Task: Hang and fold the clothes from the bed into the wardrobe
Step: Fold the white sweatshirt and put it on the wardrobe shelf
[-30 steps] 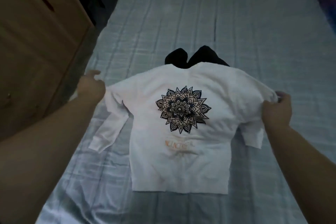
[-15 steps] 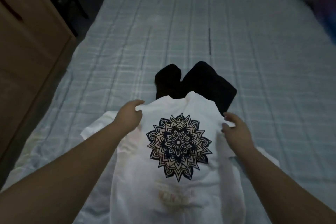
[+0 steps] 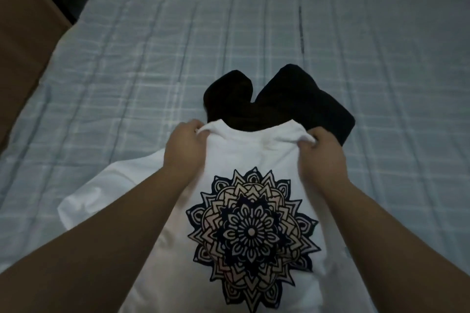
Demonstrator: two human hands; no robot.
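In the head view, a white shirt point(image 3: 256, 160) with a dark mandala print point(image 3: 250, 230) lies on the bed point(image 3: 157, 40), filling the lower centre of the frame. Its long axis runs from the bottom edge up to the collar at mid-frame. The left hand point(image 3: 181, 145) pinches the shoulder edge left of the collar, fingers curled round a fold of cloth. The right hand point(image 3: 321, 154) grips the matching edge on the right. Both hold the far end of the shirt, equally near to it, so the rest of the garment lies back toward the person. Any fold likely turns on drawing that top edge down along this axis. A black garment point(image 3: 277, 101) lies just beyond the collar, partly under it. A brown wardrobe point(image 3: 23, 25) shows at upper left.
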